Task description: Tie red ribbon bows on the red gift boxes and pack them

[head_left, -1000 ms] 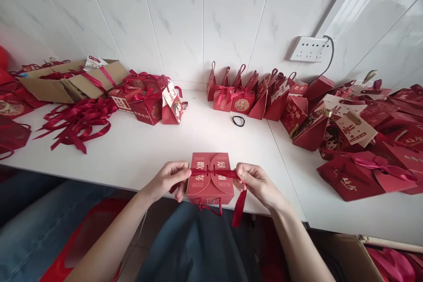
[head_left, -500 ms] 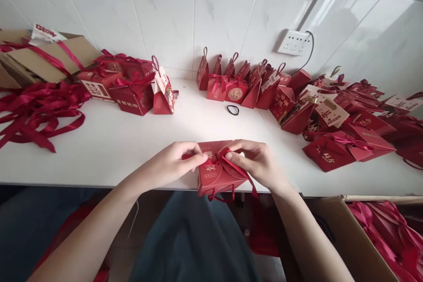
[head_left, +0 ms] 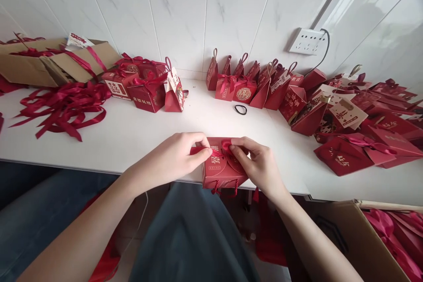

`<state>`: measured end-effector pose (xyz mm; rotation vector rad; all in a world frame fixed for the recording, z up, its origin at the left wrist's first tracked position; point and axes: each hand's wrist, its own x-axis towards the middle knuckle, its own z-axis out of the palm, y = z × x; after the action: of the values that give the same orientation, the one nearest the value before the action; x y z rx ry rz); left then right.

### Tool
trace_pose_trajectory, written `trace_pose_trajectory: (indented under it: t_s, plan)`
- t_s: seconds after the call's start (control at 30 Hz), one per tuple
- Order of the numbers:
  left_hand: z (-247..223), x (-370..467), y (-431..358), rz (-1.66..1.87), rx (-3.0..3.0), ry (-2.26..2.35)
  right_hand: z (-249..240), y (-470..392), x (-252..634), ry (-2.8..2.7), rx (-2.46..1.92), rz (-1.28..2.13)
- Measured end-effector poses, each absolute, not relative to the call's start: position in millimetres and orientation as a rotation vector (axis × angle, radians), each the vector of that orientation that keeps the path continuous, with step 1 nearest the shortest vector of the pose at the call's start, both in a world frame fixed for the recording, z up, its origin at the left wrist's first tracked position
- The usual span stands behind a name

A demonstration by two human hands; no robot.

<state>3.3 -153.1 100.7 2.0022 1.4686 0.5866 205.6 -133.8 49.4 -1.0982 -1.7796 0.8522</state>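
A red gift box [head_left: 216,172] with gold lettering lies at the front edge of the white table [head_left: 142,136], its twisted cord handle hanging over the edge. On its left side my left hand [head_left: 188,154] pinches a loop of red ribbon [head_left: 216,152] between thumb and forefinger. My right hand [head_left: 254,158] has thumb and fingers closed on another part of that ribbon, over the right half of the box. The ribbon's crossing lies between the two hands on the box top. The right fingers partly hide the box's right side.
Loose red ribbons [head_left: 69,105] lie at the left, before an open carton [head_left: 39,68]. Red boxes [head_left: 147,94] stand behind them, more [head_left: 244,90] along the wall and piled right. A black elastic loop [head_left: 241,109] lies mid-table. Another carton [head_left: 350,229] is lower right.
The view has shifted, so the table things appear farther right. Both hands still hold the ribbon, and the ribbon at my right fingers now shows as a rounder loop.
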Motion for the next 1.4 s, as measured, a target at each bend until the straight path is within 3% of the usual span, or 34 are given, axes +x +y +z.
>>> trace_pose_trajectory:
  t_s: [0.33,0.6,0.9,1.0,1.4]
  plan:
    - [128.2,10.8,-142.6,0.285,2.204,1.361,59.5,-129.0,204.5,-1.651,-1.106,1.004]
    - [138.1,26.7,-128.3,0.328,2.572,1.213,61.6,-128.3,200.0,-1.805,-0.976,1.011]
    - [117.3,20.2,-104.7,0.638,2.030,1.110,52.5,-126.7,197.2,-1.577,-0.849,1.346]
    - [100.9,21.7,-97.8,0.754,1.935,0.999,50.2,-127.4,196.3,-1.534,-0.802,1.365]
    - [74.2,14.5,-127.5,1.007,2.141,1.251,50.3,-127.8,194.4,-1.523,-0.859,1.249]
